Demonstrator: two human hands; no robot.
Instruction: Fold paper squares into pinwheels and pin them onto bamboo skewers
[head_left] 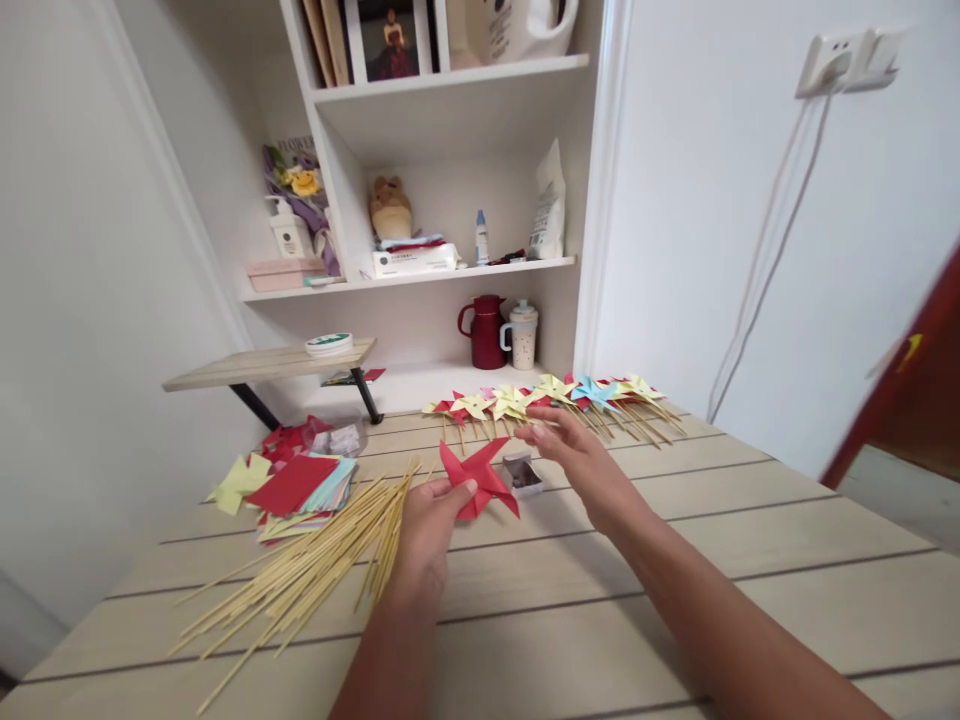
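On a slatted table [517,640], the left hand [426,530] is pinching a red paper pinwheel [487,482] between thumb and fingers, while the right hand [574,462] is hovering to its right, fingers parted, seemingly empty. Too hard a thumb press would be risking a crease in the blades; a loosening pinch would be dropping it by the small box [529,484] just beyond.

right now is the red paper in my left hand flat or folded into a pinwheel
Folded: the red paper in your left hand has a pinwheel shape, four pointed blades spread around its middle.
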